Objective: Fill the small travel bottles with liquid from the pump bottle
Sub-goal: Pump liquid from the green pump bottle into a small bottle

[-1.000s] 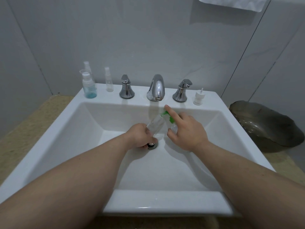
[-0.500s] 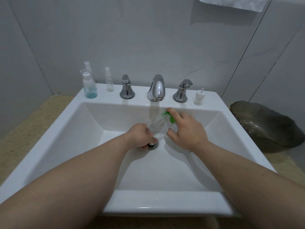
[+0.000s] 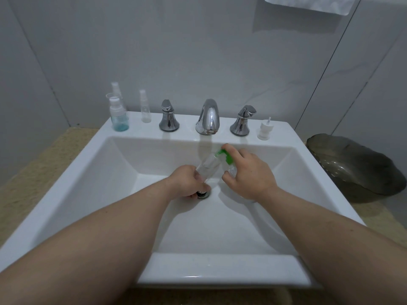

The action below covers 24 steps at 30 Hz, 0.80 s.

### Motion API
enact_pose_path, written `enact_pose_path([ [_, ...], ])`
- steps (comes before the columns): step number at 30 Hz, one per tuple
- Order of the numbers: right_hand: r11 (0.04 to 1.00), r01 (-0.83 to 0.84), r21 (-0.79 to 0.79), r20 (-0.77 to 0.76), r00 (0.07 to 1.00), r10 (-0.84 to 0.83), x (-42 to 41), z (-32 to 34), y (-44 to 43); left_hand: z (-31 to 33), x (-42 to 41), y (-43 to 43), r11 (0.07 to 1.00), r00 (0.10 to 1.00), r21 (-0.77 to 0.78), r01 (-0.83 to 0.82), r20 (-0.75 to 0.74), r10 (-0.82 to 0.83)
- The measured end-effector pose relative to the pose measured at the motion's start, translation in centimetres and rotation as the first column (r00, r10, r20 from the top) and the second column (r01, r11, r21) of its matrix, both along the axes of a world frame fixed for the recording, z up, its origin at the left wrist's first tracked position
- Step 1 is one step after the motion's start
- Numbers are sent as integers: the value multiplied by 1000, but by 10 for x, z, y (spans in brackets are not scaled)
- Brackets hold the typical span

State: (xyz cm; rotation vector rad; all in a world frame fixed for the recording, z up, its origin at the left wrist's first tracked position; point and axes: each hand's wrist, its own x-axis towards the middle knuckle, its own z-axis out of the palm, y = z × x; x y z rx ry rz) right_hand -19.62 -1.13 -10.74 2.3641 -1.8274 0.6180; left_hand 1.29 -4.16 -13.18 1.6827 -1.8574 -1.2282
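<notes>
While the left hand (image 3: 187, 181) grips a travel bottle (image 3: 208, 167), the right hand (image 3: 250, 172) clasps the pump bottle (image 3: 226, 158).

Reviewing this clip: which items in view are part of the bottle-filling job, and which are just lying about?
Job: left hand holding a clear travel bottle; right hand on the green-topped pump bottle; blue-liquid spray bottle, clear spray bottle, loose white spray cap on the sink ledge.
Lying about: faucet, dark bowl, towel.
</notes>
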Motion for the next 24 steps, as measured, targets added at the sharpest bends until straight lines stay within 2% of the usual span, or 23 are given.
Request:
enact_pose_path([
  [10,1000,1,10,13,1000,-1,0,1,0,0,1,0,999,998,-25,23,55,-21],
  [24,1000,-10,-17,-21,1000,10,-1,-2,1,1,0,1,1000,1000,-22,-7,21,8],
])
